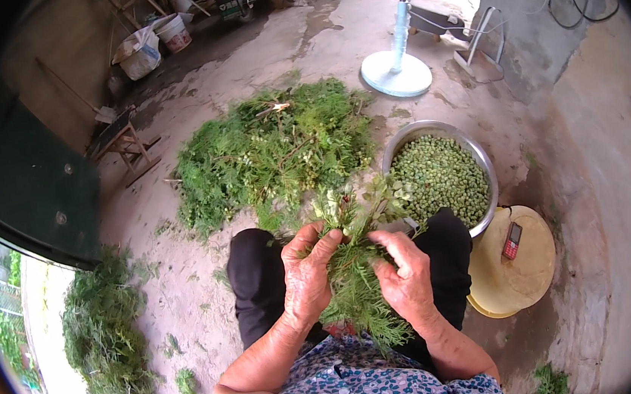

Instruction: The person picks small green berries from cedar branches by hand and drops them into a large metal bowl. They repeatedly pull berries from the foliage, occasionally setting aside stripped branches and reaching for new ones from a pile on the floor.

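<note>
A leafy evergreen sprig [359,299] with pale green seed cones lies between my hands, above my lap. My left hand [308,274] pinches it near the upper part, thumb against the fingers. My right hand [405,273] is closed at the other side, its fingertips among the cones and foliage; exactly what they grip is partly hidden. Beyond my knees spreads a large heap of cut evergreen branches [266,156]. To the right of it stands a round metal basin [492,184], filled with loose green cones [435,178].
Beside the basin is a round yellowish lid or stool top [521,283] with a red phone [513,241] on it. A fan stand [397,74] rises farther off. More cut greenery [104,331] lies at left, near a small wooden stool [124,143]. Buckets [173,33] stand behind.
</note>
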`<state>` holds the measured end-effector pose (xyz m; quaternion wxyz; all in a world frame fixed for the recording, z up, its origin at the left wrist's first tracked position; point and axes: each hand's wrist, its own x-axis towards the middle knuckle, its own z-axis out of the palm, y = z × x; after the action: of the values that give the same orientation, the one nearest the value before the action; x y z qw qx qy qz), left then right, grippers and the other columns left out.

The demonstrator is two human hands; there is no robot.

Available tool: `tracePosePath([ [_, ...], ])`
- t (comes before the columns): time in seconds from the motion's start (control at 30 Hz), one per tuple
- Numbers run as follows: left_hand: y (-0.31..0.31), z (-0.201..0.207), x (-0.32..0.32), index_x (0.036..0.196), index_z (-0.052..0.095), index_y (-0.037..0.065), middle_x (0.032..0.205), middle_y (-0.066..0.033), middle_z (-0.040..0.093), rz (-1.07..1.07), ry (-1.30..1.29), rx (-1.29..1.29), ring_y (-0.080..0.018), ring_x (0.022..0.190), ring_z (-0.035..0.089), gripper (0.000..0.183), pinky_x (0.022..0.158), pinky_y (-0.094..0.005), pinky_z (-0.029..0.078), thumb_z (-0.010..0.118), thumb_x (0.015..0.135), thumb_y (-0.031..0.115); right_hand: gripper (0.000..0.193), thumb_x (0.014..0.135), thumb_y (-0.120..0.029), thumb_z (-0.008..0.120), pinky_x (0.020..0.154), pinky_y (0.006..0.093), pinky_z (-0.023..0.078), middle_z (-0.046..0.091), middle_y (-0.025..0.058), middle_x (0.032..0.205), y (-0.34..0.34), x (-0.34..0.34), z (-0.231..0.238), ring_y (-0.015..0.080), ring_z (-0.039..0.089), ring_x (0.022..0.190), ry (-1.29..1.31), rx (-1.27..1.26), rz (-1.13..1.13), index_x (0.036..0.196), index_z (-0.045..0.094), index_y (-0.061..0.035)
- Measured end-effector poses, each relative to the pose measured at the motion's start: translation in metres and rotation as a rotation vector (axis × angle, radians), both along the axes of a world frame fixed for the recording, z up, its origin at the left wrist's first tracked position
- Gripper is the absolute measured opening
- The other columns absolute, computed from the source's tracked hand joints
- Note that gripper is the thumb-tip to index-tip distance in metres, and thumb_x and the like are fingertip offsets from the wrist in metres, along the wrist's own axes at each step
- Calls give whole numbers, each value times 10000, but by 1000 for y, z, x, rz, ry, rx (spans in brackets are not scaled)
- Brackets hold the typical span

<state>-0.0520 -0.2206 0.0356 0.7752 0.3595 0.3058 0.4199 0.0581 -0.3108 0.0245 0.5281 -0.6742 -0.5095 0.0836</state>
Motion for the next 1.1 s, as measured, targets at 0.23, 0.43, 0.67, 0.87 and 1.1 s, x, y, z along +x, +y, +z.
tracePosePath([
  [0.23,0,-17,-5,948,568,53,850,39,562,36,-46,-22,-62,779,504,180,748,-215,414,613,788,-15,244,768,45,586,631,244,487,585,125,919,-4,-10,33,190,603,743,263,328,-74,1009,566,6],
  [0.43,-5,-6,-12,923,575,57,806,11,590,-67,-113,-20,-91,733,541,121,674,-217,440,554,824,-9,129,767,12,603,641,260,490,604,121,875,14,-33,37,202,607,751,-4,244,192,895,608,-4],
  [0.67,1,-12,-19,898,572,40,847,-18,614,28,-153,-101,-100,762,559,114,688,-219,444,527,820,-30,227,739,34,618,625,266,472,563,111,879,20,-26,3,190,591,737,80,88,-7,957,559,17],
  [0.87,4,-20,-19,922,564,44,861,8,585,51,-143,41,-73,754,530,119,679,-218,429,528,826,-18,247,676,57,669,598,281,460,553,122,823,20,-47,29,225,561,691,-74,324,-54,905,590,12],
  [1.1,16,-30,-16,940,568,63,867,-3,602,-21,-98,-153,-87,764,539,139,675,-230,441,539,825,-9,328,678,31,663,588,317,467,553,122,866,30,-37,-4,261,581,708,79,-63,32,975,539,-29],
])
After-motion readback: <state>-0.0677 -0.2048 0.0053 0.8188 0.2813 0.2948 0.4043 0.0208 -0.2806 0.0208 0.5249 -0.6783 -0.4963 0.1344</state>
